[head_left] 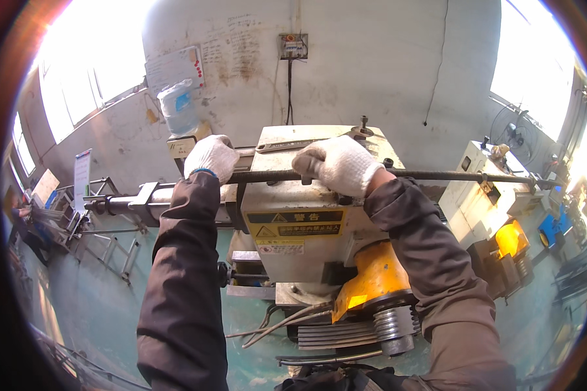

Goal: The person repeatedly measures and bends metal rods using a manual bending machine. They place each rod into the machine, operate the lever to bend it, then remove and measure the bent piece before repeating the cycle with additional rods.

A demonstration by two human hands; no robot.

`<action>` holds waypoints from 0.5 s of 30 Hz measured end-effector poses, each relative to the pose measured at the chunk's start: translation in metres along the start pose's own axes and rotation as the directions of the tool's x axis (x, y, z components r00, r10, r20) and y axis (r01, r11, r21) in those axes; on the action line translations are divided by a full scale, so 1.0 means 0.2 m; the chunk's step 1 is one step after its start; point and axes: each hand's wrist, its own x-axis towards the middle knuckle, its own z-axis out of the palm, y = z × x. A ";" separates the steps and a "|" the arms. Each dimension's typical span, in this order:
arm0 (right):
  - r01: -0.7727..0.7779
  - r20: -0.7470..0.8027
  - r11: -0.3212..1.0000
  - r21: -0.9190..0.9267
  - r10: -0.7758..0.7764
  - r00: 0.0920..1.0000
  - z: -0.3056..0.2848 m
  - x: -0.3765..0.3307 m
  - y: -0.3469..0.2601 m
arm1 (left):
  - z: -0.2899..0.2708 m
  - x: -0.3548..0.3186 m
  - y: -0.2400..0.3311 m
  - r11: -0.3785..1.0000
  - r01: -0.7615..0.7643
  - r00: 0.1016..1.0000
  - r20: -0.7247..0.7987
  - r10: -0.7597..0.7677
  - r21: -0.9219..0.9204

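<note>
A long dark threaded rod [267, 176] runs crosswise in front of me, above a cream machine housing [293, 254]. My left hand [212, 158], in a white knit glove, is closed around the rod's left part. Farther right, my right hand [339, 165], gloved the same way, curls its fingers at the rod over the housing. A small bolt [306, 180] shows just under its fingertips; whether they touch it is hidden. Behind the rod, a wrench [287, 145] lies on top of the housing.
Below right stands an orange machine part [375, 277] with a ribbed metal cylinder [394, 331]. A second cream machine [479, 189] supports the rod's right side. Cables [280, 320] trail low at the centre. A water dispenser bottle [178, 107] stands back left, near metal frames [114, 251].
</note>
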 end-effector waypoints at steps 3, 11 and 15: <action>-0.080 -0.148 0.851 0.518 0.181 0.972 -0.02 0.00 -0.05 | 0.00 -0.01 0.00 1.000 0.004 0.997 -0.075 -0.005 -0.013; 0.049 -0.139 0.713 0.700 0.068 0.988 -0.11 0.02 -0.06 | -0.01 -0.02 0.00 0.999 -0.013 0.997 -0.074 0.010 -0.046; -0.063 -0.028 0.994 -0.090 0.061 0.998 -0.08 0.02 -0.03 | -0.02 -0.03 0.01 0.999 -0.044 0.997 -0.062 0.043 -0.004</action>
